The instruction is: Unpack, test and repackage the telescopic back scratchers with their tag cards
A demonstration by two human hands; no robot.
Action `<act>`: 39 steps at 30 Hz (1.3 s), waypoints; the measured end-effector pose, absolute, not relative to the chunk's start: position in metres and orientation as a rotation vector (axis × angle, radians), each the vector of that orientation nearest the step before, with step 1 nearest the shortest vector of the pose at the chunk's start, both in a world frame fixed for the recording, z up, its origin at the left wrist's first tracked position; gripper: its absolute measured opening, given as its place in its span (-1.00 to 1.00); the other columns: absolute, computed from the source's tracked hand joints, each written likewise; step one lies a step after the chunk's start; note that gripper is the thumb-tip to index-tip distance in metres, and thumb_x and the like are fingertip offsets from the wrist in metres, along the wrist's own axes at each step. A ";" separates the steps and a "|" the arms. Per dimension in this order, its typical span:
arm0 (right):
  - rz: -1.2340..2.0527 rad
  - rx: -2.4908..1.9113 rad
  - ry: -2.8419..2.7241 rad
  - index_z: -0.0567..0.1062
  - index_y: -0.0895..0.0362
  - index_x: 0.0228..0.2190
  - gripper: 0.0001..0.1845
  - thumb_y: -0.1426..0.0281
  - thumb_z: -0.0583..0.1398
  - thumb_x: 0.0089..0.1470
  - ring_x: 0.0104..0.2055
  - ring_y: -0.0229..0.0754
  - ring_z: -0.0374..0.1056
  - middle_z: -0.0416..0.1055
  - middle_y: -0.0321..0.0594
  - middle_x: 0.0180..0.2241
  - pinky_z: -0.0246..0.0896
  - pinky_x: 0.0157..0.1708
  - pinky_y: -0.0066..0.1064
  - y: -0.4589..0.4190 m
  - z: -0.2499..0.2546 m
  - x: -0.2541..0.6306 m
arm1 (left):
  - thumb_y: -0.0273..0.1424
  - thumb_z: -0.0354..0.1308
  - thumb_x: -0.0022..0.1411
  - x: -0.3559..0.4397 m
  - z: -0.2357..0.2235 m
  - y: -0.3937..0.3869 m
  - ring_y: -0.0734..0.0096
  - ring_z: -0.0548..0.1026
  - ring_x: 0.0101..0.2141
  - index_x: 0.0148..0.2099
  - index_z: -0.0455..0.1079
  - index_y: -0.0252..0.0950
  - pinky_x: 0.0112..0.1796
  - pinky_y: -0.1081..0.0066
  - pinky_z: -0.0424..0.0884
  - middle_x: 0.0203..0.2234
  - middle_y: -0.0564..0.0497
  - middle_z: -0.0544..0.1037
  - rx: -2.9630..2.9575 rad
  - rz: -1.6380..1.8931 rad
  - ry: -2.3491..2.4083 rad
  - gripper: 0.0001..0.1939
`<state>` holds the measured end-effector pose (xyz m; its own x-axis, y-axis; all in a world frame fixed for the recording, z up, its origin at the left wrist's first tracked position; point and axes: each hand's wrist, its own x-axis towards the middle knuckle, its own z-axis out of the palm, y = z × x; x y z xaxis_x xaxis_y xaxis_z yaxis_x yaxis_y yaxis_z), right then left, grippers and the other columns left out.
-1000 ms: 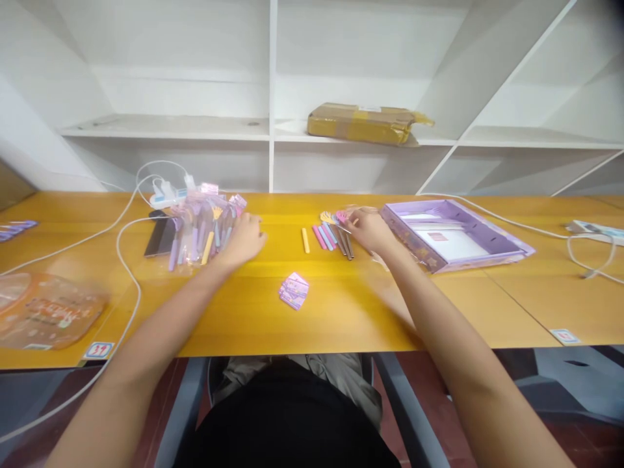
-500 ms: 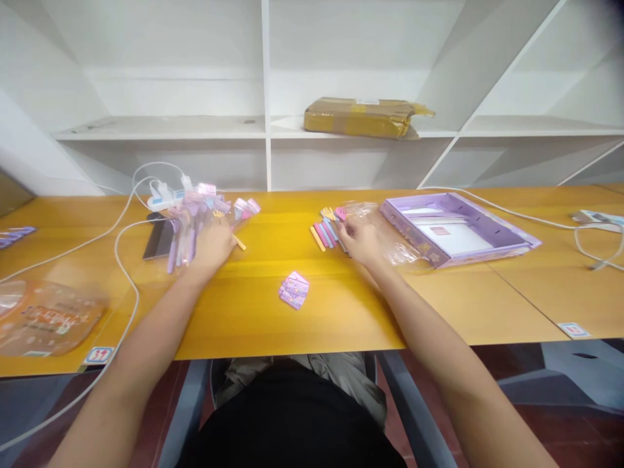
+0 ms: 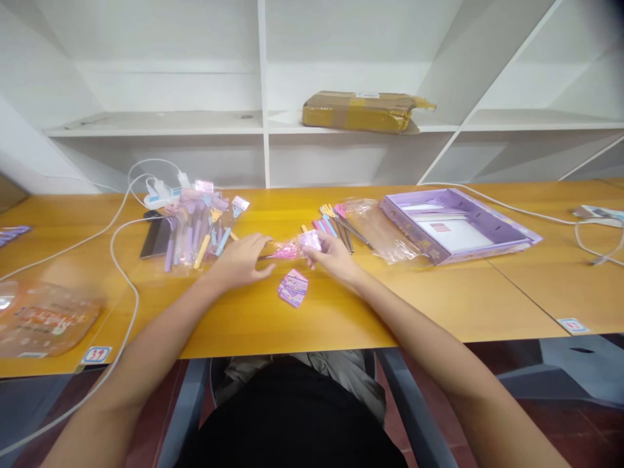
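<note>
The right hand (image 3: pixel 336 260) is pinching a small printed card (image 3: pixel 310 241) between the thumb and the fingers, so the gap there is closing on its edge. This card is shining, and it is seeming to lie in one clear film with a pink scratcher (image 3: pixel 286 251), whose hand-shaped head is pointing toward the right hand. I am supposing that the right hand is holding this end because the card is giving a flat place for the fingers.

The left hand (image 3: pixel 246 260) is standing opposite, with thumb and fingers well apart, and a dark shaft is running toward its palm. Whether it is really gripping the shaft, I am not able to tell. The two hands are probably facing each other to keep the piece straight.

Just below, a stack of cards (image 3: pixel 293 288) is lying on the table (image 3: pixel 322 331), perhaps in the middle so that both hands are reaching it easily. Beyond the right hand, loose scratchers (image 3: pixel 330 225) are lying side by side, with clear bags (image 3: pixel 390 237) between them and a purple box (image 3: pixel 407 227). Beyond the left hand, wrapped scratchers (image 3: pixel 197 231) are forming a pile, seemingly being kept apart from the loose ones.
</note>
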<state>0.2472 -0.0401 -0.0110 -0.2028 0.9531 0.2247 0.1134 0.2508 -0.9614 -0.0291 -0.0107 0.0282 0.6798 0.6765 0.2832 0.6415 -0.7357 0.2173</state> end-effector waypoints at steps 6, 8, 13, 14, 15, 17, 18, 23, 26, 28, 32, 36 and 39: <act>0.631 -1.041 -1.731 0.38 0.04 0.04 -0.55 0.34 0.32 0.13 -0.42 -0.22 0.41 0.45 -0.35 -0.39 0.37 -0.39 -0.38 -0.055 -0.022 0.223 | -0.05 0.11 0.50 -0.012 0.025 -0.033 0.28 0.56 -0.26 0.04 0.44 -0.18 -0.21 0.34 0.37 -0.20 0.04 0.63 2.472 0.470 0.895 -0.66; 0.531 -1.063 -1.692 0.30 0.02 0.07 -0.52 0.39 0.28 0.14 -0.43 -0.22 0.40 0.42 -0.37 -0.40 0.38 -0.40 -0.39 -0.054 -0.022 0.227 | -0.06 0.11 0.50 -0.012 0.028 -0.036 0.34 0.52 -0.33 0.00 0.44 -0.19 -0.27 0.36 0.32 -0.28 0.07 0.60 2.471 0.467 0.853 -0.68; 0.764 -1.017 -1.689 0.20 -0.02 -0.06 -0.65 0.30 0.24 0.22 -0.52 -0.29 0.42 0.46 -0.32 -0.25 0.38 -0.60 -0.44 -0.049 -0.019 0.242 | -0.08 0.13 0.48 -0.015 0.026 -0.033 0.27 0.54 -0.31 0.11 0.45 -0.18 -0.28 0.34 0.31 -0.22 0.01 0.62 2.507 0.472 0.897 -0.66; 0.797 -1.016 -1.692 0.18 -0.03 -0.11 -0.67 0.28 0.24 0.23 -0.54 -0.30 0.42 0.46 -0.32 -0.25 0.37 -0.63 -0.45 -0.049 -0.019 0.244 | -0.08 0.13 0.48 -0.016 0.024 -0.033 0.23 0.56 -0.27 0.16 0.44 -0.17 -0.25 0.33 0.34 -0.17 -0.02 0.64 2.512 0.472 0.904 -0.63; 0.807 -1.014 -1.681 0.17 -0.03 -0.14 -0.68 0.26 0.24 0.25 -0.56 -0.31 0.41 0.47 -0.32 -0.24 0.36 -0.65 -0.46 -0.049 -0.019 0.245 | -0.09 0.13 0.48 -0.016 0.022 -0.032 0.20 0.58 -0.23 0.21 0.42 -0.17 -0.22 0.31 0.36 -0.13 -0.05 0.65 2.517 0.471 0.911 -0.60; 0.803 -0.999 -1.633 0.16 -0.04 -0.15 -0.70 0.23 0.22 0.29 -0.59 -0.34 0.38 0.49 -0.30 -0.21 0.31 -0.68 -0.47 -0.050 -0.018 0.246 | -0.10 0.11 0.49 -0.016 0.021 -0.033 0.17 0.60 -0.20 0.29 0.39 -0.16 -0.20 0.30 0.39 -0.08 -0.07 0.66 2.522 0.476 0.931 -0.55; 0.806 -0.990 -1.628 0.17 -0.03 -0.15 -0.72 0.20 0.20 0.31 -0.61 -0.35 0.37 0.51 -0.29 -0.20 0.29 -0.68 -0.46 -0.051 -0.017 0.247 | -0.10 0.10 0.49 -0.017 0.021 -0.033 0.17 0.61 -0.20 0.33 0.37 -0.15 -0.19 0.30 0.39 -0.06 -0.07 0.67 2.521 0.484 0.939 -0.53; 0.911 -0.973 -1.711 0.41 0.02 -0.14 -0.75 0.11 0.13 0.39 -0.58 -0.29 0.35 0.43 -0.35 -0.41 0.37 -0.53 -0.38 -0.056 -0.010 0.249 | -0.12 0.11 0.49 -0.019 0.025 -0.033 0.27 0.60 -0.24 0.39 0.35 -0.10 -0.19 0.36 0.41 -0.08 0.01 0.68 2.498 0.535 0.907 -0.49; 0.971 -0.873 -1.708 0.50 0.03 -0.18 -0.69 0.05 0.26 0.30 -0.47 -0.26 0.38 0.43 -0.22 -0.20 0.43 -0.45 -0.31 -0.051 -0.007 0.249 | -0.11 0.11 0.49 -0.020 0.023 -0.032 0.31 0.58 -0.30 0.38 0.37 -0.11 -0.22 0.38 0.39 -0.16 0.03 0.69 2.539 0.501 0.887 -0.49; 0.868 -0.870 -1.736 0.54 0.04 -0.31 -0.68 0.05 0.32 0.25 -0.31 -0.19 0.41 0.40 -0.19 -0.16 0.49 -0.25 -0.21 -0.045 -0.006 0.251 | -0.10 0.12 0.48 -0.021 0.023 -0.031 0.31 0.58 -0.31 0.37 0.38 -0.12 -0.22 0.38 0.39 -0.19 0.02 0.68 2.566 0.491 0.884 -0.49; 0.581 -0.950 -1.675 0.53 0.04 -0.43 -0.57 0.00 0.23 0.33 -0.03 -0.04 0.36 0.38 -0.18 -0.23 0.27 0.24 -0.03 -0.031 -0.004 0.269 | -0.15 0.13 0.46 -0.026 0.026 -0.024 0.31 0.58 -0.34 0.23 0.45 -0.21 -0.24 0.38 0.39 -0.27 0.01 0.65 2.552 0.612 0.991 -0.59; 0.719 -0.959 -1.985 0.57 0.05 -0.36 -0.55 -0.02 0.18 0.36 -0.12 -0.05 0.39 0.41 -0.15 -0.22 0.36 0.08 -0.08 -0.030 -0.008 0.279 | -0.14 0.14 0.44 -0.030 0.027 -0.019 0.25 0.59 -0.30 0.23 0.40 -0.23 -0.22 0.35 0.41 -0.29 0.00 0.62 2.490 0.733 1.170 -0.57; 0.775 -0.972 -2.034 0.59 0.05 -0.11 -0.55 -0.05 0.34 0.21 -0.21 -0.09 0.39 0.44 -0.16 -0.16 0.40 -0.08 -0.16 -0.039 -0.011 0.265 | -0.07 0.17 0.43 -0.024 0.024 -0.024 0.25 0.60 -0.28 0.28 0.33 -0.19 -0.19 0.35 0.43 -0.28 0.03 0.63 2.453 0.689 1.114 -0.50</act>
